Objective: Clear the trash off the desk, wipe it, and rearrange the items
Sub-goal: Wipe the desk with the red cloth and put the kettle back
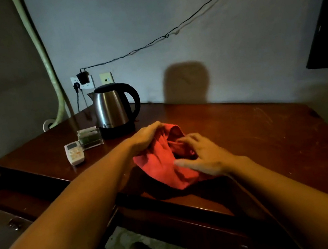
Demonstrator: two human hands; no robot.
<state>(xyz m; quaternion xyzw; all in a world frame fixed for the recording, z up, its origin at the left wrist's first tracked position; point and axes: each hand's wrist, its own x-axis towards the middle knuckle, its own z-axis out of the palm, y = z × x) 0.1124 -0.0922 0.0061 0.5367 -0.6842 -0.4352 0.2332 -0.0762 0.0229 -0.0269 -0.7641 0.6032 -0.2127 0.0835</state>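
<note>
A dim room with a pale wall backs a dark wooden desk (245, 123) whose top is scuffed toward the right side. On the middle of the desk, near its front edge, lies a bunched red cloth (165, 163). The left hand (146, 137) rests on the cloth's far left edge, palm down, its fingers curled over the fabric and gripping a fold at the top. The right hand (203, 157) lies on the cloth's right side with fingers spread and only lightly bent, the fingertips (180, 141) touching the fabric and the thumb stretched out flat across it; it presses rather than grasps.

At the back left of the desk stands a steel kettle (112, 109) with a black handle. Just in front of it sits a small clear holder (89, 137) of packets, and beside that, touching or nearly so, a white remote (74, 153). A wall socket (82, 82) with plugs is mounted behind the kettle.
</note>
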